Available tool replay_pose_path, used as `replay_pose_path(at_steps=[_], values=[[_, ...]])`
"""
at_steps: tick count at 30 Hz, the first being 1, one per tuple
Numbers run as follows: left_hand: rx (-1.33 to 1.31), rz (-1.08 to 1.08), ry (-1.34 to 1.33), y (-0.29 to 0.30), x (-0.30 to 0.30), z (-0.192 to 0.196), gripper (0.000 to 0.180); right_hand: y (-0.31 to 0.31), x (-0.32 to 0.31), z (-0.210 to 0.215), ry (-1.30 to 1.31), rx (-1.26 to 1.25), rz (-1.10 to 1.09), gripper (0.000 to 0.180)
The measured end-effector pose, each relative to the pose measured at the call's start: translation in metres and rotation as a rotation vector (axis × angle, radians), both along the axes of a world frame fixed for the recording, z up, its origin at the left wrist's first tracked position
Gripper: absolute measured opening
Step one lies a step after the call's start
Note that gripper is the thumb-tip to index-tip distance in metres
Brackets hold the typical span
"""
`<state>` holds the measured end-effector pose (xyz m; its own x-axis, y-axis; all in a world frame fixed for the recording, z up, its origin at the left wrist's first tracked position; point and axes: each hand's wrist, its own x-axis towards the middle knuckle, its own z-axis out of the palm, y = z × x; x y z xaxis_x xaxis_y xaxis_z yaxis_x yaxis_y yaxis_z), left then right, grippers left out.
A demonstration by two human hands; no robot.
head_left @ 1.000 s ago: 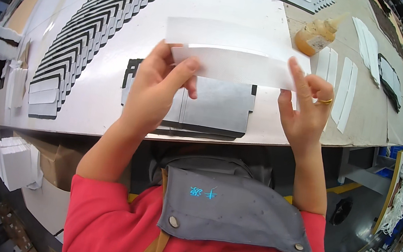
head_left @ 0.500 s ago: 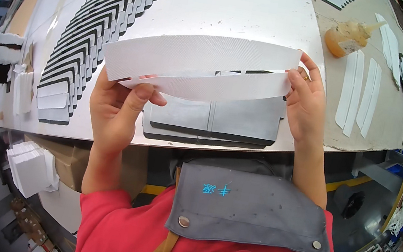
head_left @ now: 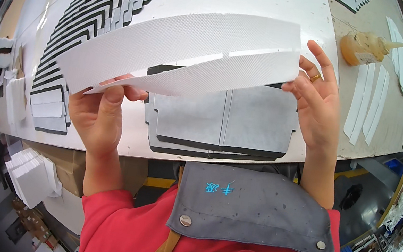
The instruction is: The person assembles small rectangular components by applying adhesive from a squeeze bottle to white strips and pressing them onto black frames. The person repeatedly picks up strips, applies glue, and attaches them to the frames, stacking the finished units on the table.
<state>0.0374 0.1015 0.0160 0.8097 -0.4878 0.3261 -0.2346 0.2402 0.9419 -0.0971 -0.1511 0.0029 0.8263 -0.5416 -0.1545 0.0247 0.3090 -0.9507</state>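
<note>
A long white sheet with a fine textured surface and a lengthwise slit [head_left: 183,37] is held up over the table, bowed and slanting down to the left. My left hand [head_left: 94,119] pinches its lower left end between thumb and fingers. At the other end, my right hand [head_left: 319,110] grips the lower right corner, with a ring on one finger and the index finger raised free. Beneath the sheet, grey panels with black edges [head_left: 259,121] lie stacked near the table's front edge, partly hidden by it.
A long overlapping row of black-edged grey pieces [head_left: 77,34] covers the table's left side. At right stand a bottle of amber liquid with a nozzle [head_left: 361,50] and white slotted strips [head_left: 358,105]. White stacked sheets [head_left: 29,178] sit below the table at left.
The sheet's left end has moved left and toward me with my left hand, and its right end has risen. My right index finger has lifted off. The view has shifted slightly.
</note>
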Motion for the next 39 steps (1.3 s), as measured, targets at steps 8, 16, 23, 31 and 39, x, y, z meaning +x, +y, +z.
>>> replay_pose_path(at_steps=[8, 16, 23, 31, 39], values=[[0.051, 0.006, -0.008, 0.002, 0.009, -0.001, 0.021, -0.004, 0.004, -0.009, -0.01, -0.072, -0.083, 0.046], [0.445, 0.086, 0.194, 0.015, -0.043, -0.041, 0.031, 0.009, -0.075, -0.026, 0.158, -0.48, 0.026, 0.051], [0.793, 0.013, -0.116, 0.007, -0.042, -0.037, 0.025, 0.01, -0.082, -0.021, 0.369, -0.594, 0.169, 0.03], [0.895, 0.004, -0.211, -0.001, -0.036, -0.034, 0.035, 0.01, -0.071, -0.013, 0.446, -0.672, 0.167, 0.032], [0.929, -0.024, -0.227, -0.003, -0.034, -0.032, 0.034, 0.011, -0.067, -0.01, 0.479, -0.714, 0.172, 0.032]])
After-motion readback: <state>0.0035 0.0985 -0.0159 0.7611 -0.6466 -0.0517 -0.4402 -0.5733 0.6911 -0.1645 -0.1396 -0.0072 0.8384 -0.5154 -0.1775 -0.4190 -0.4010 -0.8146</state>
